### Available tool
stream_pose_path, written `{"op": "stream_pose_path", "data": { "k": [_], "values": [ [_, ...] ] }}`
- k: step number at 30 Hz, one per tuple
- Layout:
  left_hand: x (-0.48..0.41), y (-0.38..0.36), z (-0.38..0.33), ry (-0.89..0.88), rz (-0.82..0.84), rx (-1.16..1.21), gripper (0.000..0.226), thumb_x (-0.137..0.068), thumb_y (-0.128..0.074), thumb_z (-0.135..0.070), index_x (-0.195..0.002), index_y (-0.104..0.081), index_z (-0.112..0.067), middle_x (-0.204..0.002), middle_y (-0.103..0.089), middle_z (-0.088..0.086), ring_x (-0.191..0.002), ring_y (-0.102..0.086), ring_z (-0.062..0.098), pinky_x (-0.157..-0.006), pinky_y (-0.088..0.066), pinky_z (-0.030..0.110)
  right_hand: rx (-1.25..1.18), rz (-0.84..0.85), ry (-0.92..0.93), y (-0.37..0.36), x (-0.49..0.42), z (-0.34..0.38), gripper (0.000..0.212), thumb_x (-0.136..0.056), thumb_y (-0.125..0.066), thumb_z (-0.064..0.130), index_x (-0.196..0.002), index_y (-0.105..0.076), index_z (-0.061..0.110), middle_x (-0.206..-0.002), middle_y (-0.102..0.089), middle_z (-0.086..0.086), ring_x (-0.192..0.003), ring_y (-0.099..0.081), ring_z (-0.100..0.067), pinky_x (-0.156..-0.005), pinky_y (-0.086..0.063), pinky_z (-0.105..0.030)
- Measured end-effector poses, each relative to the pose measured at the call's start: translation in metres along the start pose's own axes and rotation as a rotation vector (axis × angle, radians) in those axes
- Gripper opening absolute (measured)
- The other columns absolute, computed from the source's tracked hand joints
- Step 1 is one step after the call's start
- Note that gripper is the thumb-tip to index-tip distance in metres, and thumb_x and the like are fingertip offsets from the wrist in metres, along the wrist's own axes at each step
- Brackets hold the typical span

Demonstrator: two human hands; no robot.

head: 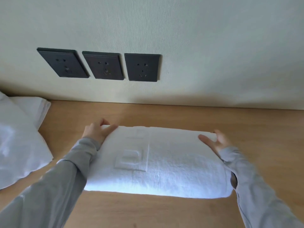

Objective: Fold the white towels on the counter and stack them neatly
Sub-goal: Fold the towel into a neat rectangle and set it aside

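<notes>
Towel (164, 162) lies folded mid-counter (164, 211), fat fold toward me. Left hand (95, 130) and right hand (217, 142) each pinch a far corner, fingers (104, 121) curled round the edge, thumbs on top. My guess: keeping the layers square for the next fold. More white towels (19, 142) sit left, apart.

No text, number or brand can be read. The folded white towel (172, 170) bears a raised woven square patch (130, 159) at nine o'clock from its centre, too blurred for lettering. The wall sockets (105, 65) at eleven o'clock have marks too small to read.
</notes>
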State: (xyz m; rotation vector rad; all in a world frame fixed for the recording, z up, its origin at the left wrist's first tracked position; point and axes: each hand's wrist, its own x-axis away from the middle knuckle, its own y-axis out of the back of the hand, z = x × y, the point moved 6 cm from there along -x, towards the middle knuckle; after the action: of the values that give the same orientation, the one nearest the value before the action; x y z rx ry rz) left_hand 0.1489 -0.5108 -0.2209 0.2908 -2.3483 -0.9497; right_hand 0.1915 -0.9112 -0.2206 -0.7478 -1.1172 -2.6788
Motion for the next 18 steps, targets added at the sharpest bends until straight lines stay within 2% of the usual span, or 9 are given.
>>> {"op": "stream_pose_path", "data": {
  "k": [2,4,7,9,11,12,14,16,18],
  "values": [
    [0.009,0.016,-0.016,-0.08,-0.094,-0.25,0.043,-0.088,-0.047,-0.054,-0.109,-0.059,-0.019,-0.12,-0.058,0.01,-0.108,-0.051,0.035,-0.092,-0.039,0.04,0.102,-0.01,0.001,0.003,-0.005,0.004,0.057,-0.08,-0.064,0.048,-0.116,-0.049,0.007,-0.092,-0.056,-0.008,-0.079,-0.051,-0.021,-0.071,-0.036,-0.028],
    [0.035,0.027,-0.037,-0.224,-0.241,-0.412,0.064,-0.09,-0.018,-0.065,-0.127,-0.052,-0.025,-0.134,-0.049,0.007,-0.119,-0.044,0.033,-0.099,-0.032,0.046,0.188,-0.006,-0.001,0.005,-0.007,0.007,0.055,-0.078,-0.062,0.053,-0.108,-0.052,0.008,-0.091,-0.061,-0.01,-0.08,-0.055,-0.024,-0.072,-0.038,-0.029],
    [0.097,-0.017,-0.081,-0.623,-0.127,-0.655,0.077,-0.089,0.008,-0.063,-0.139,-0.042,-0.032,-0.152,-0.031,0.003,-0.139,-0.028,0.028,-0.108,-0.024,0.051,0.224,0.012,0.012,0.006,-0.006,0.01,0.056,-0.079,-0.062,0.053,-0.111,-0.053,0.009,-0.095,-0.061,-0.009,-0.082,-0.054,-0.024,-0.074,-0.036,-0.028],
    [0.119,-0.059,-0.085,-0.713,-0.01,-0.761,0.07,-0.087,0.012,-0.062,-0.148,-0.014,-0.037,-0.158,-0.01,0.002,-0.145,-0.006,0.026,-0.115,-0.011,0.055,0.251,0.006,0.002,0.01,0.0,0.016,0.055,-0.08,-0.064,0.048,-0.117,-0.05,0.009,-0.111,-0.059,-0.013,-0.095,-0.052,-0.026,-0.081,-0.037,-0.029],
    [0.118,-0.081,-0.074,-0.675,0.009,-0.803,0.066,-0.082,0.017,-0.062,-0.143,0.017,-0.037,-0.157,0.015,-0.004,-0.143,0.016,0.022,-0.115,0.007,0.052,0.377,-0.149,0.078,0.017,0.013,0.03,0.055,-0.086,-0.059,0.04,-0.128,-0.046,0.007,-0.131,-0.051,-0.015,-0.118,-0.046,-0.03,-0.095,-0.034,-0.033],
    [0.114,-0.083,-0.069,-0.666,-0.021,-0.804,0.065,-0.084,0.016,-0.062,-0.144,0.016,-0.036,-0.157,0.014,-0.004,-0.143,0.015,0.022,-0.116,0.007,0.051,0.437,-0.29,0.189,0.018,0.027,0.045,0.052,-0.091,-0.054,0.037,-0.131,-0.046,0.006,-0.137,-0.047,-0.016,-0.128,-0.041,-0.03,-0.102,-0.031,-0.036],
    [0.111,-0.082,-0.065,-0.661,-0.041,-0.811,0.065,-0.091,0.007,-0.058,-0.149,-0.006,-0.031,-0.158,-0.007,0.0,-0.145,-0.006,0.024,-0.116,-0.007,0.054,0.497,-0.481,0.501,-0.008,0.067,0.083,0.044,-0.095,-0.042,0.032,-0.128,-0.053,0.005,-0.137,-0.049,-0.015,-0.132,-0.04,-0.033,-0.105,-0.032,-0.047],
    [0.11,-0.086,-0.062,-0.667,-0.005,-0.782,0.062,-0.096,-0.001,-0.054,-0.148,-0.021,-0.026,-0.155,-0.022,0.003,-0.142,-0.021,0.025,-0.112,-0.016,0.053,0.598,-0.421,0.667,-0.063,0.094,0.1,0.05,-0.093,-0.029,0.033,-0.126,-0.056,0.007,-0.137,-0.051,-0.012,-0.13,-0.042,-0.033,-0.102,-0.032,-0.057],
    [0.107,-0.09,-0.06,-0.673,0.002,-0.785,0.06,-0.096,-0.003,-0.05,-0.147,-0.022,-0.025,-0.155,-0.023,0.004,-0.142,-0.022,0.025,-0.111,-0.015,0.052,0.745,-0.322,0.641,-0.101,0.098,0.097,0.057,-0.092,-0.022,0.038,-0.134,-0.049,0.009,-0.143,-0.044,-0.007,-0.134,-0.037,-0.027,-0.105,-0.031,-0.057]
  ]
}}
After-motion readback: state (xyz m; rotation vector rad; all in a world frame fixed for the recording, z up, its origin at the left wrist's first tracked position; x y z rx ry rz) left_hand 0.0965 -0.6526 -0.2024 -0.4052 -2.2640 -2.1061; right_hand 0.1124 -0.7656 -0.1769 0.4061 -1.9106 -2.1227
